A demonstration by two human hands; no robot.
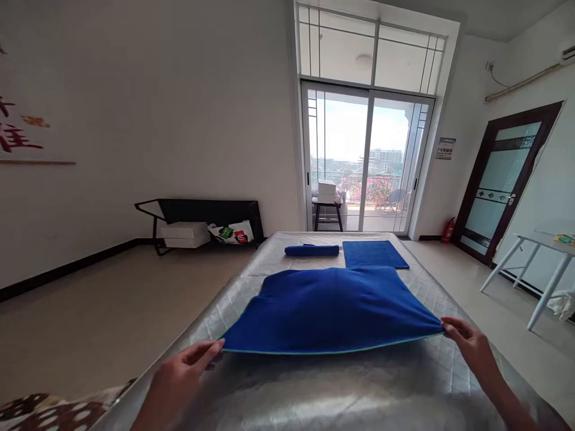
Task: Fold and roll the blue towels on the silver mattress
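Observation:
A large blue cloth (335,308) with a thin green edge is spread in the air over the silvery quilted mattress (314,389). My left hand (186,365) pinches its near left corner. The near right corner is gripped between the fingers of my right hand (467,341), and folds run inward from there. Beyond the cloth lie a rolled blue cloth (311,251) and, to its right, a flat blue cloth (375,254).
A black bench frame (206,211) with a white box (185,234) stands by the left wall. Sliding glass doors (368,161) are straight ahead. At the right are a white table (539,240) and a dark-framed door (505,185). Patterned fabric (58,412) lies at bottom left.

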